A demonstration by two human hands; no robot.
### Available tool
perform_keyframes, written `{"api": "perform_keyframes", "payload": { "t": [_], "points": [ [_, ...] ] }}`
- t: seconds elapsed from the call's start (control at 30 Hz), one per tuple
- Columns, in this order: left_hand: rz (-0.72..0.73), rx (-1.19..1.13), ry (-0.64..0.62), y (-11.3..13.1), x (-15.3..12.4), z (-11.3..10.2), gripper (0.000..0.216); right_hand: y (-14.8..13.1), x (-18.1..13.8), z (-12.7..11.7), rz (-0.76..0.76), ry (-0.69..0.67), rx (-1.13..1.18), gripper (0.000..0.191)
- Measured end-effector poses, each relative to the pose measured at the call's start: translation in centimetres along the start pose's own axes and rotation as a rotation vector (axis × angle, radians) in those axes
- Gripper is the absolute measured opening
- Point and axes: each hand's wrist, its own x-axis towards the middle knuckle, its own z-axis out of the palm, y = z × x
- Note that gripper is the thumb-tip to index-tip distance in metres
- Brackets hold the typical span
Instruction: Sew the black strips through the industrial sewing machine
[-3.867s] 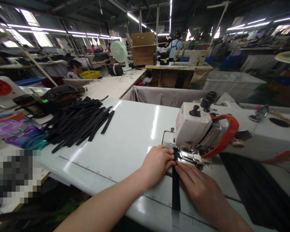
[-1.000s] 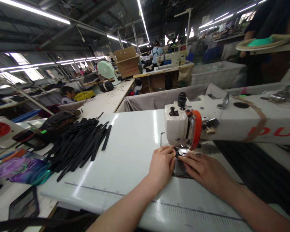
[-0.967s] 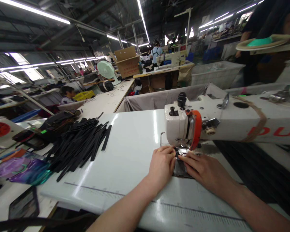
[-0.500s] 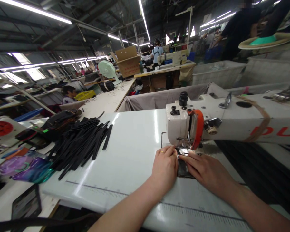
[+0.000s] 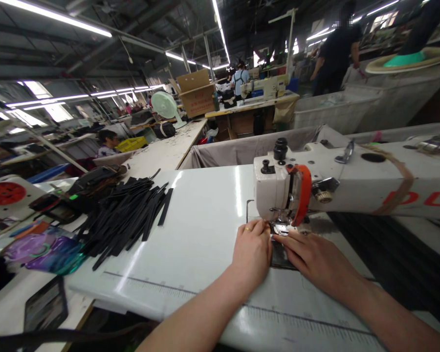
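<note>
My left hand [image 5: 252, 247] is closed beside the presser foot [image 5: 280, 229] of the white sewing machine [image 5: 273, 188], its fingers curled and a ring on one of them. From the other side my right hand [image 5: 315, 256] reaches in, fingers pressed together and tips just in front of the foot. Whatever small thing the fingertips pinch is hidden between them. A dark flat piece [image 5: 281, 258] shows on the machine bed between both hands; I cannot tell whether it is cloth or a plate. An orange guard [image 5: 302, 194] stands right above my right fingers.
Black strips [image 5: 126, 215] lie heaped on the left of the pale table [image 5: 201, 220]. Beside them are a purple-teal pouch [image 5: 51, 252] and a phone-like dark device [image 5: 46, 305]. Long black material [image 5: 385, 254] runs under the machine arm. Behind stand a fan [image 5: 165, 105] and a cardboard box [image 5: 196, 95].
Both hands keep almost the same place and pose at the presser foot. The view has shifted slightly. At the back right, a person in dark clothes has moved left.
</note>
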Motion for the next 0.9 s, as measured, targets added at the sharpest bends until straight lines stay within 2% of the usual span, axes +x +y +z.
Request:
{"api": "perform_keyframes", "payload": {
  "t": [0.3, 0.9],
  "points": [
    [0.002, 0.020, 0.000, -0.09, 0.02, 0.22, 0.021, 0.14, -0.15, 0.26, 0.009, -0.010, 0.018, 0.026],
    [0.000, 0.043, -0.026, 0.00, 0.60, -0.44, 0.013, 0.05, -0.08, -0.02, 0.023, -0.039, 0.058, 0.029]
  ]
}}
